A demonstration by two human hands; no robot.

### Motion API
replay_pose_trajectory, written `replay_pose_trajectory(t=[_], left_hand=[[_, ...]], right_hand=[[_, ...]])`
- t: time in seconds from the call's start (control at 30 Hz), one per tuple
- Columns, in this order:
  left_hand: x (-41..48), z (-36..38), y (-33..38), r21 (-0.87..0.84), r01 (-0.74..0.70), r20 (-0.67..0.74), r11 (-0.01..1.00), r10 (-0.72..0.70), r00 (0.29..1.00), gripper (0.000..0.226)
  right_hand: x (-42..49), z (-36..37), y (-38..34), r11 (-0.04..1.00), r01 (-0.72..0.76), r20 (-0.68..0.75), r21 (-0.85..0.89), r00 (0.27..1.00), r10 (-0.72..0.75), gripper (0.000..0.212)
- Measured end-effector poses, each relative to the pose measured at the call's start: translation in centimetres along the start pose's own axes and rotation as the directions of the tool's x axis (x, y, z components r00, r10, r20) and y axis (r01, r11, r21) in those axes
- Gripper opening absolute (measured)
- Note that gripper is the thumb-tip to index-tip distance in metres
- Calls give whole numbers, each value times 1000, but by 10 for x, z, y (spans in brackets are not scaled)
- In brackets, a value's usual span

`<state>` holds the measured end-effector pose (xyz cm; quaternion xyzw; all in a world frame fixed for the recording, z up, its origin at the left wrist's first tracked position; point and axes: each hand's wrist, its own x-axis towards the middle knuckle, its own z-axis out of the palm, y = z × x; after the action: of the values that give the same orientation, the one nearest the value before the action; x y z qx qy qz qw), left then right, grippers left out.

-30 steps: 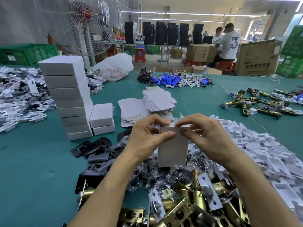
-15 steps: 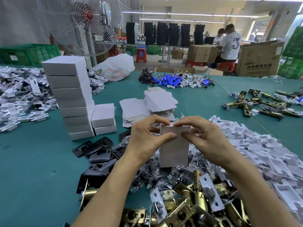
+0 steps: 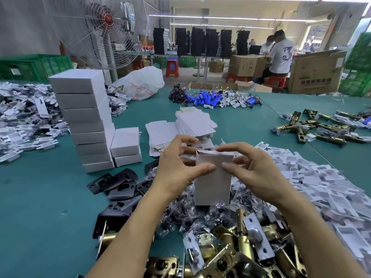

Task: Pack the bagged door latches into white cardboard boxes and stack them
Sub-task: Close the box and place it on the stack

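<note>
The white box (image 3: 212, 183) stands upright in the middle of the scene, held in the air just above a heap of bagged latches (image 3: 200, 215). The left hand (image 3: 174, 173) grips its left side, thumb across the front face. The right hand (image 3: 255, 173) pinches the right top corner, thumb on the front and fingers curled over the top flap (image 3: 212, 154). The flap looks partly folded down, so the step in hand is probably closing the box. Whether a latch is inside cannot be told.

Next the flap needs tucking in fully. Then the box goes far left, either to the tall stack (image 3: 88, 121) or to the short stack (image 3: 125, 145) touching it. Flat unfolded boxes (image 3: 194, 123) lie just beyond the hands on the green table (image 3: 40, 197). Bare brass latches (image 3: 241, 247) are piled nearest.
</note>
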<state>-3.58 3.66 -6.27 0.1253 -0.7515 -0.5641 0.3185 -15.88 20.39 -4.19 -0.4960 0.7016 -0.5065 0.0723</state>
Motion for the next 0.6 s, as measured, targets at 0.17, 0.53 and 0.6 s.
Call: replay_pose_trajectory(t=[0.17, 0.53, 0.6], left_hand=[[-4, 7, -1, 75, 53, 262, 996, -71, 962, 49], [-5, 4, -3, 160, 53, 191, 986, -84, 978, 71], [-4, 3, -2, 198, 59, 133, 978, -87, 987, 77]], right_hand=[[-3, -2, -1, 998, -10, -8, 56, 1000, 11, 35], [-2, 1, -10, 996, -50, -79, -73, 996, 44, 18], [-1, 3, -12, 995, -80, -125, -51, 989, 73, 13]])
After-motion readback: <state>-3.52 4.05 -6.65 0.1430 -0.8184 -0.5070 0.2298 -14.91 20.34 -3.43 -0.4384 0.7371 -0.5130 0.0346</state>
